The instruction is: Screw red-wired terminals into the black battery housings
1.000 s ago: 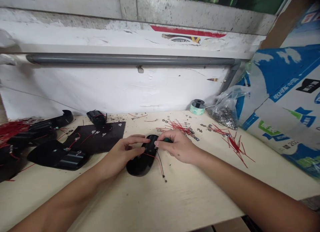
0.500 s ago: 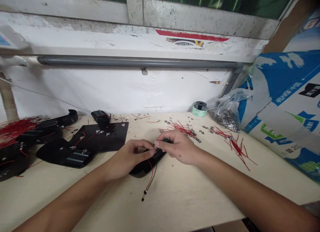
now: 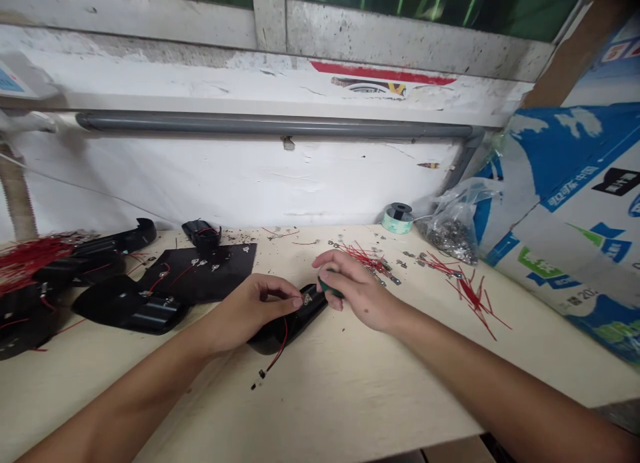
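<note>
The black plastic casing (image 3: 280,333) lies at lower centre of the frame, long axis running lower left to upper right, its upper end nearest the loosely curled left hand (image 3: 255,306), while the right hand (image 3: 357,293), just beside it, pinches a green-handled tool (image 3: 330,288).

Bare forearms (image 3: 480,373), slender left hand (image 3: 253,310), right hand (image 3: 360,293), short fingernails (image 3: 299,303).

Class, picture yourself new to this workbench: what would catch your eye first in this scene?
The two bare hands at the bench's centre stand out: the left hand lies over a black plastic housing, and the right hand grips a green-handled tool. Bright red wires draw the eye too, heaped at far left and scattered at right, beside a large blue-and-white cardboard carton.
</note>
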